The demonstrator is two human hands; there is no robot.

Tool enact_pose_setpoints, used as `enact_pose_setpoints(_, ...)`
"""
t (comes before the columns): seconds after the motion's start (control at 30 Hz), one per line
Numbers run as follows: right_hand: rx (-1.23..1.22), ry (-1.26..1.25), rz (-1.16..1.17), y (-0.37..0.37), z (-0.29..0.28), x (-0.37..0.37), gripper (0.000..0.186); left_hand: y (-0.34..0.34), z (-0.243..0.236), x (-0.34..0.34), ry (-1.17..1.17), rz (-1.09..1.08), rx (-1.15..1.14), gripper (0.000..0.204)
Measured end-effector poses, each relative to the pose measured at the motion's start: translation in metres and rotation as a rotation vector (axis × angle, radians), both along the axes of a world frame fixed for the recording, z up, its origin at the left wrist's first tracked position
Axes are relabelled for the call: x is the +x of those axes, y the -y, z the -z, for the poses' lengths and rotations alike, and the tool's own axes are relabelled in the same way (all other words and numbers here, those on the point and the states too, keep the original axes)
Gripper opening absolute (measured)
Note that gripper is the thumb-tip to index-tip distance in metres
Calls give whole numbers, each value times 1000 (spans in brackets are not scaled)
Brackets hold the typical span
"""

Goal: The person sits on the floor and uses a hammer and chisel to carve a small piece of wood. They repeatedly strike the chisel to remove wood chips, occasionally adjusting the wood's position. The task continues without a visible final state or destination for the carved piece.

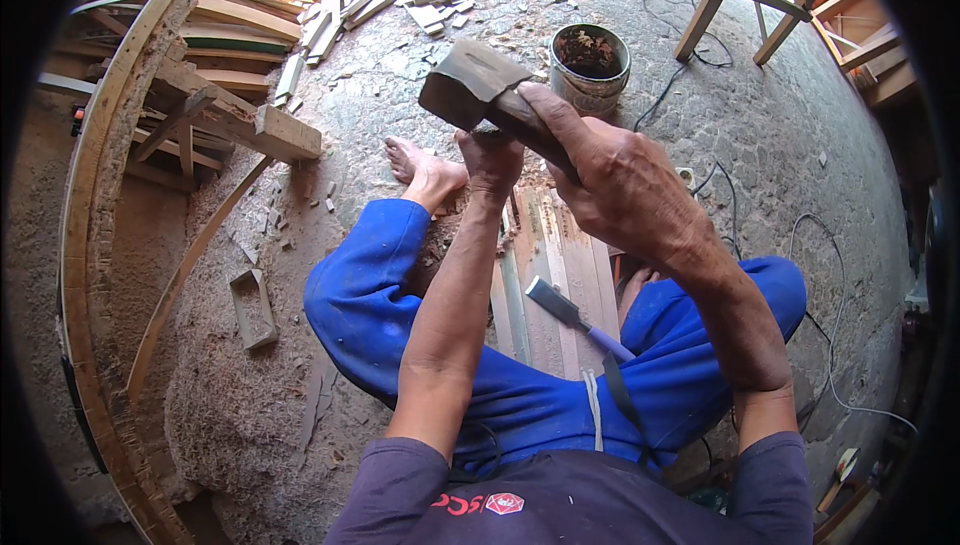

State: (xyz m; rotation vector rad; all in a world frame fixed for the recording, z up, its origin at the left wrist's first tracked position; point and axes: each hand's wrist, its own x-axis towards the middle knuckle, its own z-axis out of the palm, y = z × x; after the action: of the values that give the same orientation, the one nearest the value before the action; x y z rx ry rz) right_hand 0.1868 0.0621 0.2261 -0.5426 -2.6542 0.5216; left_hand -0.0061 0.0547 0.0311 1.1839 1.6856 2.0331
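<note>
One brown, block-headed wooden mallet (468, 83) is clasped in the right grip (636, 185), its head leftward, partly hiding the left grip (490, 163), whose hold I cannot tell.

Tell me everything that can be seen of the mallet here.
The mallet has a blocky brown head with a paler patch on top and a brown handle; both look wooden. It slants, head toward the picture's upper left, the right hand gripping the handle. The left hand appears just below the head; whether they touch is unclear.
</note>
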Motion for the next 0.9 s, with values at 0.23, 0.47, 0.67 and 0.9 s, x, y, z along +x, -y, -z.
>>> enact_pose_setpoints(0.23,167,-551,-10,4,-56,-11,74,18,6,11,-617,-321,-160,28)
enact_pose_setpoints(0.47,-15,315,21,18,22,23,64,38,-5,41,-578,-251,37,29)
enact_pose_setpoints(0.67,-44,-112,-16,12,-21,8,72,-4,3,-32,-106,2,-135,18)
enact_pose_setpoints(0.9,226,-641,16,-6,-90,-17,51,-1,3,-8,-240,-76,-285,28)
